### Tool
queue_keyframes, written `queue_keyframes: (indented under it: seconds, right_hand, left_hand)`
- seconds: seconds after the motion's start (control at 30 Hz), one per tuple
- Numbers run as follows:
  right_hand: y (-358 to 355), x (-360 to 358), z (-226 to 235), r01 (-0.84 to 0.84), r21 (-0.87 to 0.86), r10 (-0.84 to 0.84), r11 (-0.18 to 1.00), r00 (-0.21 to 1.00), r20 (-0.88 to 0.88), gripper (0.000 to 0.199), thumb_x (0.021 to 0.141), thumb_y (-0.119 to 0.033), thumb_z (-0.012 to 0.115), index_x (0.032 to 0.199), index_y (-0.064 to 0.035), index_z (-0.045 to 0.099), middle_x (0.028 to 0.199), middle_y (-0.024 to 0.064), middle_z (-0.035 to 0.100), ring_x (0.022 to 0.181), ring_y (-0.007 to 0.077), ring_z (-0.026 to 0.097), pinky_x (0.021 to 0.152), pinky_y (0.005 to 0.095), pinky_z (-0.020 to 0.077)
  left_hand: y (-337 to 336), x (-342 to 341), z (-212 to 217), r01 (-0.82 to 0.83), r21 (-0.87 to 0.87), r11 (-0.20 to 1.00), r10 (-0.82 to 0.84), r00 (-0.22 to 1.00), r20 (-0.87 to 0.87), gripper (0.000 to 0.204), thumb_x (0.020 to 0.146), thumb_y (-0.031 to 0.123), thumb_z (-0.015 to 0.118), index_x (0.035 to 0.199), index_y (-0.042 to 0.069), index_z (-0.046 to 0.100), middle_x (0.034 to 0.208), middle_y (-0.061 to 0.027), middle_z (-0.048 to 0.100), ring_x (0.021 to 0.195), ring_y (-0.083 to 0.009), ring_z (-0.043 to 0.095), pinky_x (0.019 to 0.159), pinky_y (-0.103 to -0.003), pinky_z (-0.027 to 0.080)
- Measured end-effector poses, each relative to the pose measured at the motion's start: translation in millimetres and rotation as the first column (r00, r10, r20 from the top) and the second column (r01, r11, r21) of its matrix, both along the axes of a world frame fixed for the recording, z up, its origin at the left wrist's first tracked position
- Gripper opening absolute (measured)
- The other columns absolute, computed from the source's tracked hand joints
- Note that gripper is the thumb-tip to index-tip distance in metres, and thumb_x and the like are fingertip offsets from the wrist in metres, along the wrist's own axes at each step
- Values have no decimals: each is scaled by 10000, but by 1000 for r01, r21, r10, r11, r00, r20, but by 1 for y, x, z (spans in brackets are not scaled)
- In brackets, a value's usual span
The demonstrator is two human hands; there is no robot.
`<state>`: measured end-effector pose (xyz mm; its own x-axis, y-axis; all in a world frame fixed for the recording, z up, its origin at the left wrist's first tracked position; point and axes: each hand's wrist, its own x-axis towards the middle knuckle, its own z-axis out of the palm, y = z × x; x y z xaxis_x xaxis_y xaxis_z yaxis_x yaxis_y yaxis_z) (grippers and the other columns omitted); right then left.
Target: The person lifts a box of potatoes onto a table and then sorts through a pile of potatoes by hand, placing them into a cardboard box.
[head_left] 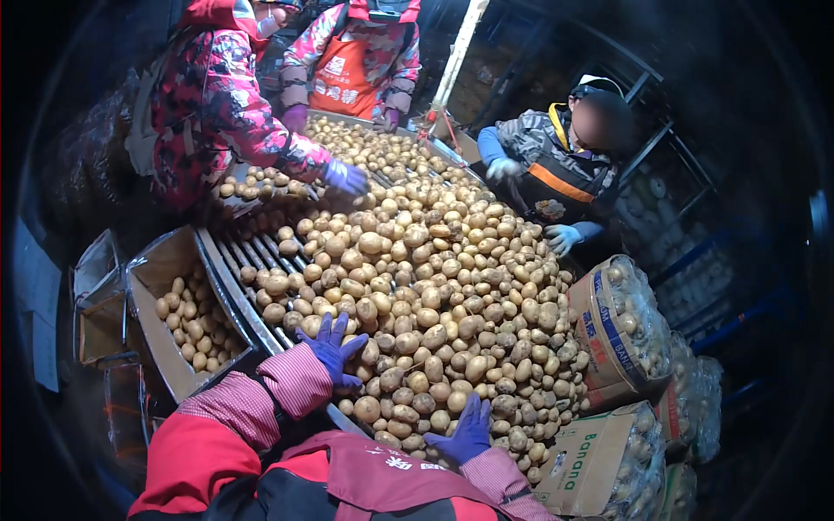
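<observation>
A broad heap of potatoes [434, 295] covers the sorting table in front of me. My left hand [333, 349], in a purple glove, rests at the heap's near left edge with its fingers spread. Lower down, my right hand [467, 434], also purple-gloved, lies on the near side of the heap, fingers apart. Both hands touch potatoes, and neither grips one. Bare metal rollers [261, 252] show along the left of the heap, close to my left hand.
A cardboard box [165, 347] holding potatoes stands left of the table. Boxes with bagged potatoes [621, 326] line the right side, one banana carton [582, 464] beside my right arm. Three co-workers stand around the far side; one gloved hand [346, 177] reaches over the potatoes.
</observation>
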<state>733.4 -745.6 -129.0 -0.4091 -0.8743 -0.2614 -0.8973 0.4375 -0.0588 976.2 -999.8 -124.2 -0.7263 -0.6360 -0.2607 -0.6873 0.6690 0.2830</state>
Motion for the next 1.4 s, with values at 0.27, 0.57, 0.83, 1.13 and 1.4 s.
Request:
queue_keyframes:
  seconds: [0.27,0.57,0.83,1.13,1.4]
  right_hand:
    - [-97,6,29,33,80,-35,996,999,22,1431,534,-741,733,1493,25,-1,1553,267,-61,1409,507,-93,1159,554,27]
    - [-219,9,27,-157,65,159,986,987,-33,1031,699,-488,706,1506,-137,168,1504,162,224,1416,483,13,1096,615,222]
    - [-260,2,10,-320,-48,319,946,947,-34,1013,749,-611,636,1509,-109,193,1548,164,189,1415,471,98,1158,526,176]
    - [-147,-67,12,-167,-728,399,665,903,157,679,763,-378,755,1294,-44,495,1329,212,490,1239,367,478,1051,443,384]
    - [20,-219,11,496,-583,-616,643,787,-10,911,797,-547,645,1480,-78,264,1390,252,419,1276,406,419,1077,503,306]
  left_hand:
    - [-43,-39,44,228,-41,973,-221,968,121,1107,569,590,804,1493,356,240,1593,-124,-7,1430,-480,20,967,-803,225]
    - [-92,-49,21,162,-78,984,-159,986,47,1105,489,374,863,1452,414,322,1598,-84,-3,1433,-418,131,1095,-597,284]
    - [-118,-67,-4,-9,-121,993,11,1000,13,925,663,299,787,1466,324,327,1595,-84,37,1415,-470,154,1117,-571,287]
    - [-67,20,-14,-62,-99,993,18,919,-394,675,784,333,733,1386,163,477,1525,-236,218,1387,-449,257,1141,-493,247]
    - [-9,61,-45,-243,-330,912,129,935,-330,777,745,402,724,1411,131,430,1470,-248,329,1301,-422,379,1068,-512,298]
